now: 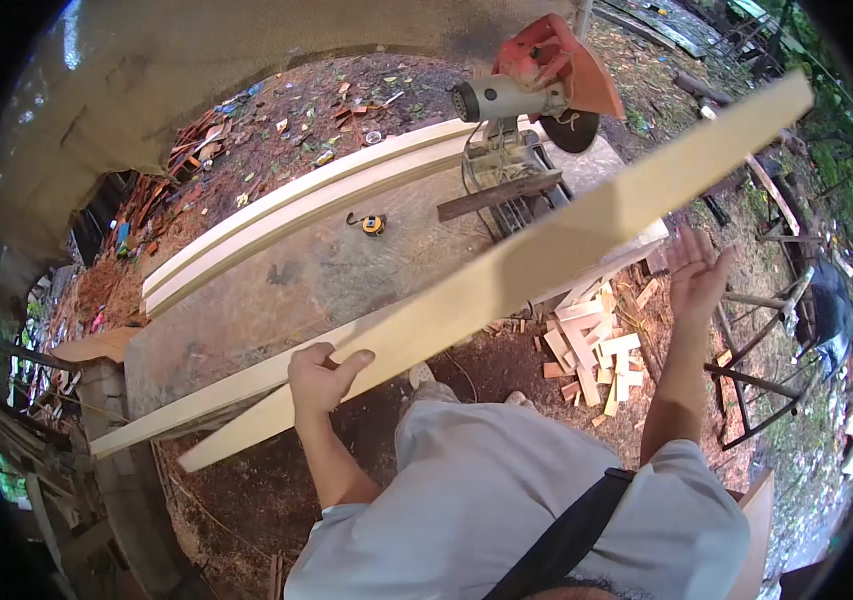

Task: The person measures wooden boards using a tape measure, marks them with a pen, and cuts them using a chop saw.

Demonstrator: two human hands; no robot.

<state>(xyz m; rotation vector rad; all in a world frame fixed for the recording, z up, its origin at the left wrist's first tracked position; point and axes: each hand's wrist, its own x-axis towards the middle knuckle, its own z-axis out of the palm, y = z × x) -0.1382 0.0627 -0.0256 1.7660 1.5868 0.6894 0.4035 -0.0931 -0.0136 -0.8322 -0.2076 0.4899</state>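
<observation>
A long pale wooden board (507, 270) slants across the view from lower left to upper right, its far end raised. My left hand (323, 382) is closed around its near part, with the thumb lying on the board's face. My right hand (697, 275) is open below the board's right part, palm up and fingers extended, apart from the wood. Beyond the board stands a red and grey miter saw (539, 85) with its head raised. A second pale board (197, 400) lies along the near edge of the worktable (247, 320), partly behind the held board.
Two long pale boards (317, 190) lie along the table's far side. A yellow and black tape measure (374, 225) sits on the tabletop. Several wood offcuts (592, 345) are piled on the ground below. A metal frame (757, 370) stands at right.
</observation>
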